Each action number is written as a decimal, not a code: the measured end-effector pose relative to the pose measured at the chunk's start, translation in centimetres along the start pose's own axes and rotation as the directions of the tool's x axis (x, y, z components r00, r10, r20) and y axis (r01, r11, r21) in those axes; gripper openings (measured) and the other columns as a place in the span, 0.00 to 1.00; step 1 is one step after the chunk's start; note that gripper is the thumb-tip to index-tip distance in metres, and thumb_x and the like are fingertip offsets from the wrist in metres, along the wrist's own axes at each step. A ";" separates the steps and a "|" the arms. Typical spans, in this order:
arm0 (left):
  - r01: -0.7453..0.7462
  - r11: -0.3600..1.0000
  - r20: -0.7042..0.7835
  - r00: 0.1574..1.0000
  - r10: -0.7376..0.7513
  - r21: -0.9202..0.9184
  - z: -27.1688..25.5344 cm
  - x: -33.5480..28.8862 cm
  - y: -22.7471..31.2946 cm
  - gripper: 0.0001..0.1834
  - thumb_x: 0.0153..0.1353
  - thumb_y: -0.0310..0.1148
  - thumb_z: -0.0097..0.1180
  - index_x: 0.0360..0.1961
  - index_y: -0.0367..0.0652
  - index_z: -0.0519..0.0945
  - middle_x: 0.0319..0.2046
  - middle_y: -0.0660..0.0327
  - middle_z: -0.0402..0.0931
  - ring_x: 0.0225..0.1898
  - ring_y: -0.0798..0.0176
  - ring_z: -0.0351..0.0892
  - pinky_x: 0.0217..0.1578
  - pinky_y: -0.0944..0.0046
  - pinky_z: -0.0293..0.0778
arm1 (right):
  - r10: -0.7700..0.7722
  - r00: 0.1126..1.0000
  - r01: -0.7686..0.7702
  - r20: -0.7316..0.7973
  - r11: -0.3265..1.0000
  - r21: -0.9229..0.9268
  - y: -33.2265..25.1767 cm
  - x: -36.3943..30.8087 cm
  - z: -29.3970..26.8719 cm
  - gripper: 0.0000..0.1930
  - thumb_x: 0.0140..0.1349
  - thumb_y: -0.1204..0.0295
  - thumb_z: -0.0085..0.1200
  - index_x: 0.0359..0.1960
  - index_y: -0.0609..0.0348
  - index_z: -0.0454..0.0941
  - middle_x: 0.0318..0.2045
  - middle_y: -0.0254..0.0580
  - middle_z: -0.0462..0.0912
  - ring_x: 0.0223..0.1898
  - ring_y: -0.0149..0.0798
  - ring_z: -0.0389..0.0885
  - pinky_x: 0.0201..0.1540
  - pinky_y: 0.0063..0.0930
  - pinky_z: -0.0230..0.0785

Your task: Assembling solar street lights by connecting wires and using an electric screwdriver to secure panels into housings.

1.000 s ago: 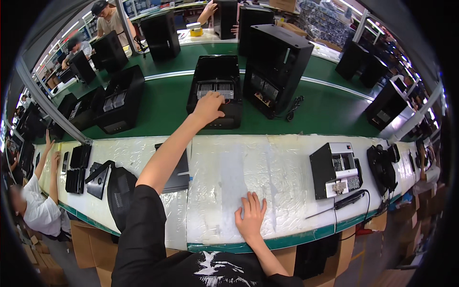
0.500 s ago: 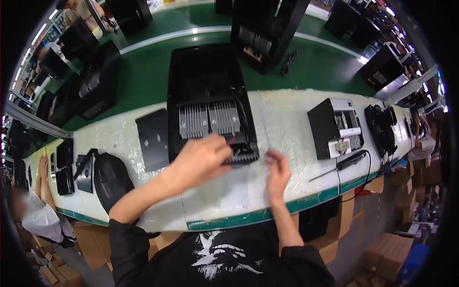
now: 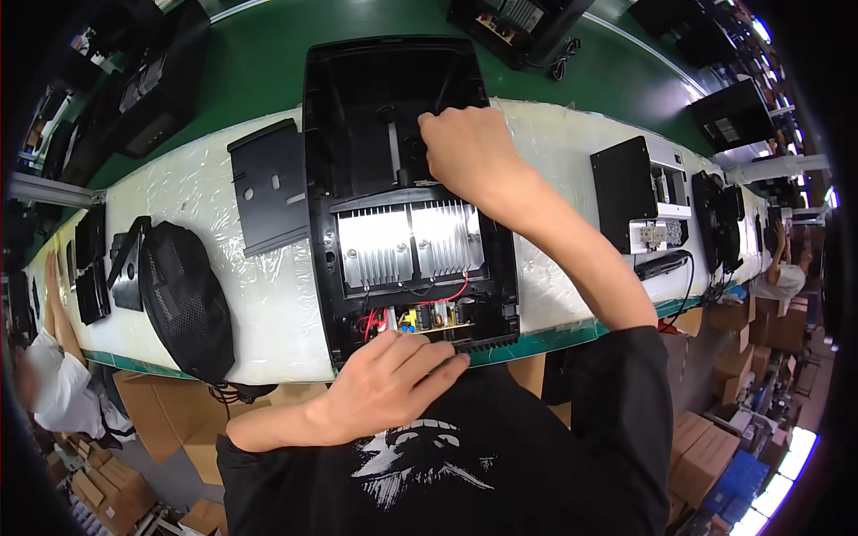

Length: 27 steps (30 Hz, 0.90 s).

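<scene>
A large black plastic housing lies with its hollow side up, its near end at the table's front edge. Two silver finned heat sinks sit side by side in it, with red wires and a circuit board closer to me. My left hand has its fingers bent over the housing's near end; their tips are partly hidden. Farther off, my right hand is closed above the right part of the hollow. What its curled fingers hold, if anything, is hidden.
A black flat panel and a black mesh-covered piece lie left of the housing. On the right stand a black-and-silver metal unit and a dark tool with a cord. A person works at far left.
The housing has come nearer, to the table edge. My left hand has moved from the heat sinks to its near end; my right hand has gone from beside the housing to over its hollow.
</scene>
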<state>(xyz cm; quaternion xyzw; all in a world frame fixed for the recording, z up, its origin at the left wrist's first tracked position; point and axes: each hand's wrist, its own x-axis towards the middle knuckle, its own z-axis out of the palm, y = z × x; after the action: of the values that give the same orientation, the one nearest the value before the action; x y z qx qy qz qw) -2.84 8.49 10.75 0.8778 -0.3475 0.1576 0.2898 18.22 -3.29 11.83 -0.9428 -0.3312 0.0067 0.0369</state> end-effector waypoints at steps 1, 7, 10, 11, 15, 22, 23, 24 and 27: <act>-0.034 0.999 -0.014 0.999 0.033 -0.042 0.4 -0.4 -0.4 0.15 0.43 0.28 0.56 0.36 0.41 0.79 0.34 0.63 0.73 0.31 0.67 0.71 0.29 0.70 0.67 | -0.024 0.997 0.032 0.076 0.994 -0.105 -0.3 0.6 0.5 0.09 0.46 0.73 0.54 0.30 0.63 0.78 0.25 0.51 0.80 0.29 0.49 0.80 0.35 0.36 0.72; -0.091 0.996 -0.049 0.995 0.091 -0.004 0.8 -0.6 -1.2 0.12 0.45 0.28 0.57 0.34 0.42 0.79 0.33 0.64 0.73 0.29 0.68 0.71 0.29 0.70 0.67 | -0.048 0.977 0.085 0.207 0.981 -0.173 0.3 1.3 -0.1 0.10 0.44 0.72 0.54 0.30 0.62 0.78 0.25 0.54 0.80 0.32 0.52 0.80 0.34 0.39 0.72; -0.046 0.999 -0.054 0.997 0.046 0.001 0.9 -0.7 -1.3 0.12 0.43 0.28 0.58 0.34 0.44 0.79 0.33 0.66 0.73 0.28 0.68 0.70 0.28 0.70 0.67 | -0.010 1.000 0.011 -0.018 1.000 0.022 -0.3 -0.7 -3.3 0.16 0.48 0.70 0.54 0.40 0.64 0.77 0.29 0.55 0.81 0.33 0.49 0.82 0.36 0.36 0.72; -0.027 0.999 -0.067 0.997 0.028 0.017 0.8 -0.9 -1.3 0.14 0.41 0.27 0.59 0.34 0.46 0.80 0.33 0.68 0.74 0.27 0.68 0.70 0.26 0.70 0.67 | 0.064 0.996 -0.051 -0.059 0.977 0.208 -1.1 -1.8 -5.9 0.18 0.52 0.70 0.53 0.44 0.66 0.75 0.30 0.54 0.81 0.33 0.45 0.81 0.37 0.34 0.72; -0.002 0.920 -0.138 0.989 -0.057 -0.393 0.1 -0.1 -1.7 0.15 0.40 0.23 0.62 0.34 0.43 0.80 0.31 0.66 0.73 0.25 0.66 0.69 0.26 0.68 0.66 | 0.461 0.811 -0.048 -0.359 0.665 0.746 -0.6 -11.1 -10.2 0.20 0.59 0.72 0.49 0.52 0.69 0.67 0.33 0.51 0.80 0.32 0.42 0.79 0.41 0.33 0.71; 0.085 0.832 -0.031 0.992 -0.122 -0.549 -2.0 2.0 -4.0 0.14 0.42 0.19 0.61 0.34 0.40 0.80 0.28 0.62 0.74 0.27 0.62 0.73 0.26 0.66 0.69 | 0.801 0.384 0.239 -0.460 0.394 0.887 2.7 -25.5 -3.4 0.23 0.62 0.68 0.47 0.55 0.70 0.61 0.40 0.56 0.78 0.44 0.45 0.75 0.51 0.39 0.66; 0.113 0.832 -0.006 0.990 -0.138 -0.543 -2.2 2.7 -4.3 0.13 0.43 0.19 0.61 0.34 0.40 0.81 0.27 0.61 0.74 0.27 0.61 0.74 0.26 0.66 0.69 | 0.868 0.375 0.192 -0.326 0.271 0.943 3.1 -26.6 -1.9 0.21 0.63 0.68 0.47 0.53 0.69 0.64 0.41 0.56 0.78 0.45 0.44 0.75 0.51 0.39 0.67; 0.120 0.830 0.038 0.992 -0.118 -0.545 -1.9 3.6 -4.8 0.14 0.42 0.19 0.61 0.34 0.39 0.80 0.27 0.60 0.74 0.26 0.60 0.73 0.26 0.66 0.69 | 0.920 0.341 0.145 -0.192 0.151 0.978 3.1 -27.8 -0.4 0.19 0.64 0.67 0.47 0.52 0.67 0.66 0.43 0.56 0.77 0.46 0.43 0.75 0.51 0.39 0.67; 0.133 0.820 0.106 0.990 -0.088 -0.557 -1.8 5.5 -5.4 0.15 0.44 0.21 0.61 0.37 0.39 0.79 0.28 0.60 0.74 0.28 0.60 0.73 0.27 0.66 0.70 | 0.936 0.287 0.190 0.205 -0.265 0.945 1.1 -28.5 2.8 0.15 0.66 0.67 0.44 0.48 0.64 0.70 0.45 0.54 0.76 0.47 0.43 0.75 0.52 0.37 0.68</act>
<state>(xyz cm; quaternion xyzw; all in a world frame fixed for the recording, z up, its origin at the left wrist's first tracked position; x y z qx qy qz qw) 4.73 9.98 12.61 0.7772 -0.3378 -0.0022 0.5308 -3.42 -21.75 8.67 -0.5321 0.2760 -0.1535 0.7856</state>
